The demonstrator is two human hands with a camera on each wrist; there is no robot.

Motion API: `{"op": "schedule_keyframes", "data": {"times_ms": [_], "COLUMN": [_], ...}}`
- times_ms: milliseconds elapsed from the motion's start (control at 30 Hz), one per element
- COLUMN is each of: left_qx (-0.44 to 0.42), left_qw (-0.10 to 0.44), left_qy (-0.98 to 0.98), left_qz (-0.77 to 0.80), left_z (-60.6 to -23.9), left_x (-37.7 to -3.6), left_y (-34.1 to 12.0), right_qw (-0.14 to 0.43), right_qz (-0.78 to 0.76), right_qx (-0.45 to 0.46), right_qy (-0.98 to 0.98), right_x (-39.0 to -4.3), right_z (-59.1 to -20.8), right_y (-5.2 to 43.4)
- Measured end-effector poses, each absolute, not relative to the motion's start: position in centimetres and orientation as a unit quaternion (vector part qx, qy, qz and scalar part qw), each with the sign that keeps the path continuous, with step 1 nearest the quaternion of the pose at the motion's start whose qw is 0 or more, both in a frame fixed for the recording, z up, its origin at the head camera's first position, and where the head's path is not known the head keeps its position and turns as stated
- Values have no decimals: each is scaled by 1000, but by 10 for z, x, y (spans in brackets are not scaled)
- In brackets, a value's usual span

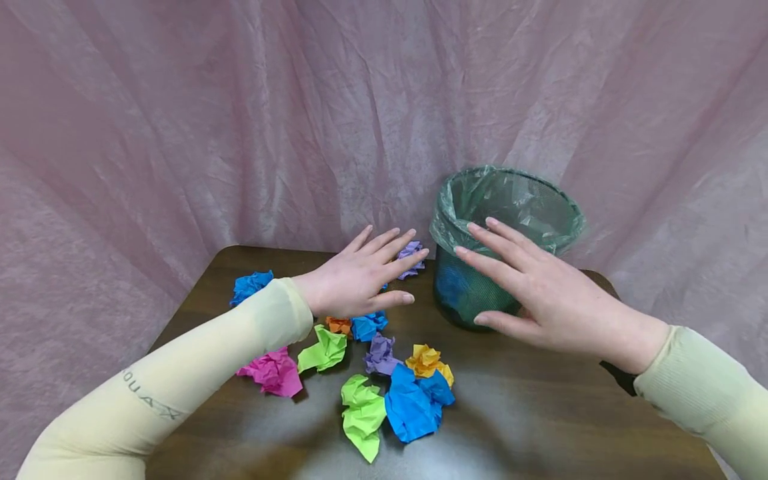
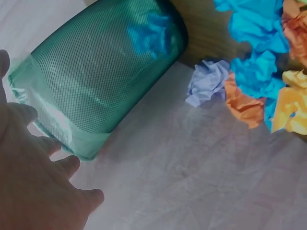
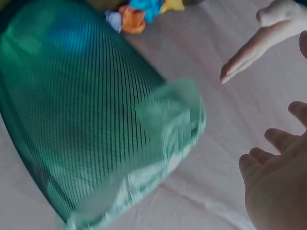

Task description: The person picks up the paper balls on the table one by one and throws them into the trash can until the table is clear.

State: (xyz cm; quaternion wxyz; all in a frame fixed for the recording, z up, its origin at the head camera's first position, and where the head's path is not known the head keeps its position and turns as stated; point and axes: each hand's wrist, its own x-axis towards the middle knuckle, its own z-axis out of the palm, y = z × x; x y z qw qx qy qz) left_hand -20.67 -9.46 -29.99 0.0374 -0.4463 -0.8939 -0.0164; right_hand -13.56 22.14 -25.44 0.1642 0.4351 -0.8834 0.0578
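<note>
Both hands hover flat above a dark wooden table (image 1: 540,413), fingers straight and holding nothing. My left hand (image 1: 360,277) floats over a cluster of crumpled paper balls, its fingertips near a lavender ball (image 1: 411,257). My right hand (image 1: 528,287) is in front of a green mesh bin (image 1: 504,220) lined with a green bag; a blue ball shows through the mesh (image 2: 148,33). The left hand (image 2: 38,191) and right hand (image 3: 278,182) appear at the edges of the wrist views, beside the bin (image 3: 96,129).
Paper balls lie scattered on the table: blue (image 1: 251,285), pink (image 1: 273,372), lime green (image 1: 363,415), large blue (image 1: 414,403), yellow (image 1: 427,362), purple (image 1: 381,355), orange (image 1: 339,325). A pink fabric backdrop (image 1: 240,120) hangs behind the table.
</note>
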Motion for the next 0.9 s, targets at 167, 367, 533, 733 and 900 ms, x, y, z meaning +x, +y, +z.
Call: {"op": "schedule_keyframes", "data": {"times_ms": [167, 367, 533, 733, 900], "left_qx": [-439, -422, -417, -413, -415], "left_qw": [34, 29, 18, 1, -10], "left_qy": [-897, -906, -907, -908, -907], "left_qz": [-18, -37, -49, -61, -67], "left_z": [-314, -332, -353, -376, -392], "left_x": [-200, -190, -183, -172, -169], "left_y": [-102, -107, -109, -111, -115], "right_qw": [145, 113, 118, 120, 89], "right_qz": [67, 91, 79, 63, 62], "right_qx": [445, 431, 417, 405, 381], "right_qy": [-881, -891, -898, -904, -918], "right_x": [-124, -117, -116, -115, -114], "right_z": [-278, -310, -339, -370, -388], "right_y": [218, 218, 219, 217, 211]}}
